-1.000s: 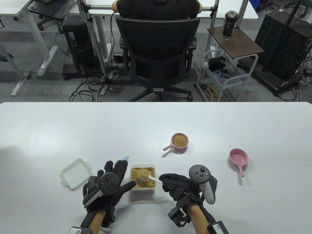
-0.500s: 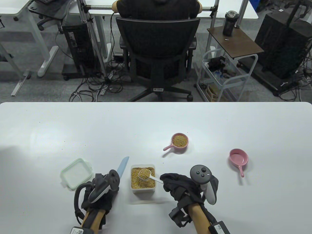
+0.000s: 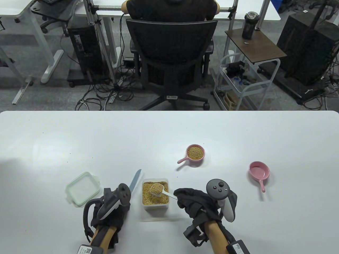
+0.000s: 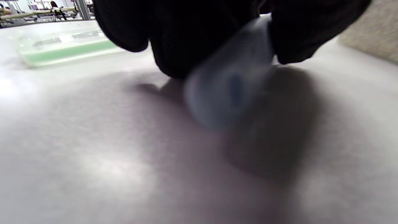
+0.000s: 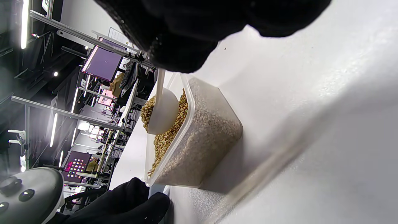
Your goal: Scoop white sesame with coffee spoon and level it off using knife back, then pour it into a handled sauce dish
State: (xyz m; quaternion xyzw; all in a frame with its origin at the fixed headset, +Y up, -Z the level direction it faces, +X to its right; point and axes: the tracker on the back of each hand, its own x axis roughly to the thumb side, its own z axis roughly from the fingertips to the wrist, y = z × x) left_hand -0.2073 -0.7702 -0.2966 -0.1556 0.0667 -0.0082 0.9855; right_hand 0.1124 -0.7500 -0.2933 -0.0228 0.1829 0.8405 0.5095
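The white surface (image 3: 169, 132) carried my work at its near edge; beyond its far edge a person sat in a black office chair (image 3: 172, 53) among desks and cables. My left hand (image 3: 111, 211) lay low at the near left, its fingers curled round the handle of the knife (image 3: 135, 180), whose pale blade pointed away, just left of the sesame tub (image 3: 155, 193). My right hand (image 3: 194, 205) sat to the right of the tub, pinching the coffee spoon (image 3: 156, 188), its heaped bowl hanging over the tub. A green-rimmed lid (image 3: 82, 188) lay left of the knife. Farther right stood one filled sauce dish (image 3: 195, 153) and one empty sauce dish (image 3: 259, 170).
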